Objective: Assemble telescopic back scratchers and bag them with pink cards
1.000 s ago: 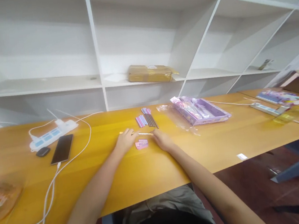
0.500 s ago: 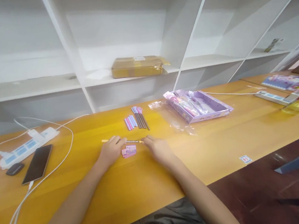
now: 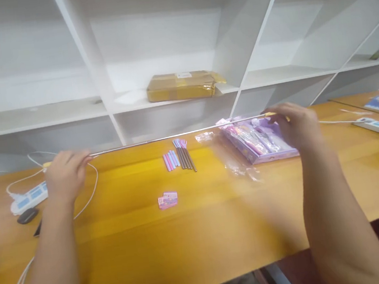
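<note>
A long, thin silvery rod [image 3: 175,136] stretches level above the table between my two hands. My left hand [image 3: 67,173] is closed round its left end, where a bit of yellow handle shows. My right hand [image 3: 292,122] pinches the yellow tip at the other end, in front of the purple tray [image 3: 274,155] with plastic-wrapped items. Under the rod lie several pink and blue sticks [image 3: 171,160] and several dark rods [image 3: 186,158] with pink and blue curled tops. Small pink and purple cards [image 3: 168,200] lie nearer to me.
A taped brown box [image 3: 181,87] rests on the white shelf [image 3: 44,118]. White power strips [image 3: 30,198] lie on the table [image 3: 138,259] at left and right, with cables. Crumpled clear plastic [image 3: 241,170] is beside the tray; a black mouse [image 3: 27,215] is at left.
Both hands have risen and moved far apart, left and right. The rod between them now shows much longer. The view has shifted slightly.
</note>
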Motion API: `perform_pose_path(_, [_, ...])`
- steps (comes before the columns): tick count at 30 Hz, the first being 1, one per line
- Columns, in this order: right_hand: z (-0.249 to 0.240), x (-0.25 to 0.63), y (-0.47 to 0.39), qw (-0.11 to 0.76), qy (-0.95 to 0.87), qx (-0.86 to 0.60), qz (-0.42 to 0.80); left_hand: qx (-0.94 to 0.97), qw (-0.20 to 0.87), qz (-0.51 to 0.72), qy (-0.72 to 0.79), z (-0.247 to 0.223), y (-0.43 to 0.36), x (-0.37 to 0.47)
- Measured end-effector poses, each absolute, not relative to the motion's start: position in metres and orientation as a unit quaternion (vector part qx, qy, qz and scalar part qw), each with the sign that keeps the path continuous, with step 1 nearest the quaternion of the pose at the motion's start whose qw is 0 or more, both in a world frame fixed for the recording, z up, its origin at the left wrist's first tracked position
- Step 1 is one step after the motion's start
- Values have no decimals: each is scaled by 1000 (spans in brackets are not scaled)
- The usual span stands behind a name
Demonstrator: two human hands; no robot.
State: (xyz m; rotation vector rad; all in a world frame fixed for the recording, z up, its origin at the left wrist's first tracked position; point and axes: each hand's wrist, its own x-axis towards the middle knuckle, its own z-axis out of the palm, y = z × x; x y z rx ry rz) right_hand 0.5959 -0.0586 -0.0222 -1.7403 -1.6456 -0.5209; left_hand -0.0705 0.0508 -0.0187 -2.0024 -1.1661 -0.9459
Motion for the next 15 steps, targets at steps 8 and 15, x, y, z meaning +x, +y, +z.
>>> perform_pose_path(8, [13,544,-30,499,-450,-738,-58,-748,290,-410,-433,16,27,-58])
perform_pose_path(15, [0,554,-22,316,-474,-819,-66,-754,289,-390,-443,11,23,-66])
